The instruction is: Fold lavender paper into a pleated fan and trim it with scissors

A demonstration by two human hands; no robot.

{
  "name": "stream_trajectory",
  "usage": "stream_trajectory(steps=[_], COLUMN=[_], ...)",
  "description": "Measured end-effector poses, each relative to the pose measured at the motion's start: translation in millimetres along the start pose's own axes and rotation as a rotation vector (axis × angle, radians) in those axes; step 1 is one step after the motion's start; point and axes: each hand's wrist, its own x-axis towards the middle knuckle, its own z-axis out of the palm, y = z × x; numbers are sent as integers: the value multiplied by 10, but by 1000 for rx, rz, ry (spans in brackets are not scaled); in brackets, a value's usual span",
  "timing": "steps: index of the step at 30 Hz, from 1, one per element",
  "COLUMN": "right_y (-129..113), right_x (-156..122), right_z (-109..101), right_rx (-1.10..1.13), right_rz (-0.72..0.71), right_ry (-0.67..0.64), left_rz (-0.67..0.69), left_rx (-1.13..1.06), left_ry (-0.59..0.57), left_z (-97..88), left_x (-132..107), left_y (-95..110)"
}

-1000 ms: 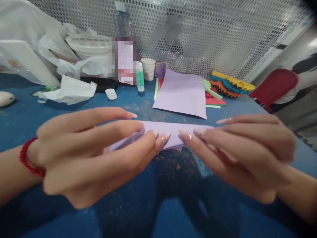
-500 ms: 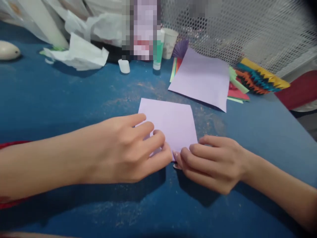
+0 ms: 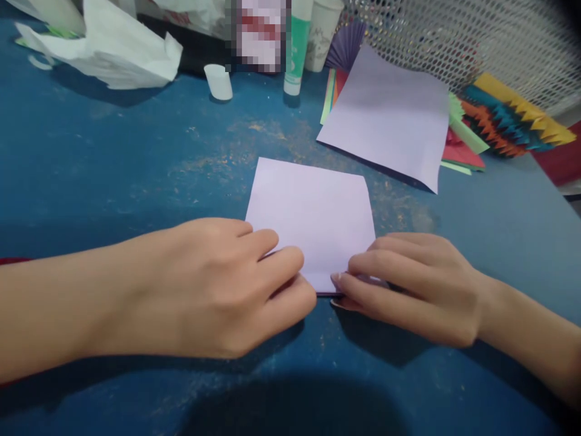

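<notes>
A light purple sheet of paper (image 3: 313,212) lies on the blue table, its near edge folded into a narrow strip or crease. My left hand (image 3: 240,284) is closed on the paper's near left part, its fingers curled and partly hiding that corner. At the near right corner my right hand (image 3: 413,281) pinches the edge between thumb and fingers. Between the two hands a short length of the near edge shows, with a dark line under it.
Another purple sheet (image 3: 385,121) rests on coloured papers at the back right, beside a purple paper fan (image 3: 345,47) and folded coloured paper (image 3: 517,118). A glue tube (image 3: 297,51), white cap (image 3: 218,82), paper cup (image 3: 322,33) and crumpled white paper (image 3: 122,48) stand behind.
The view has come closer and tilted down. My right hand has shifted right along the near edge, away from my left hand, which stays on the paper with its fingers more curled.
</notes>
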Motion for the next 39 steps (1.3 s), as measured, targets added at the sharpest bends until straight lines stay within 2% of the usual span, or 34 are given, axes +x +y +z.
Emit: stream_trajectory(steps=[6,12,17,19,24,28,31,35,39], right_y=[-63,-50,2,16,15,1,-5,-35,-75], right_x=[55,56,13,-9,-43,-34,-36,-68,-90], right_z=[-54,-6,10,33,78,53,45,85,141], right_rx=[-60,-167,-99,-90,-67,-3,101,209,239], right_rz=[-75,11,106,146,186,166,179,298,453], right_ry=[-1,-53,-131,-112,-95,-126,-159,-197,-172], left_rz=[-14,-71,-178,-201,-147,-112,-142,-246,-297], left_rx=[20,-32,-241,-264,-298,-315,-348,-452,-426], left_ry=[-44,-39,-78,-84,-126,-55,-111,-214,-250], left_z=[47,79,100,90,38,34,50,67,38], left_x=[-50,-69,-65,-49,-9,-16,-40,-57,-32], left_y=[66,33,-59,-91,-145,-171,-196,-220,-202])
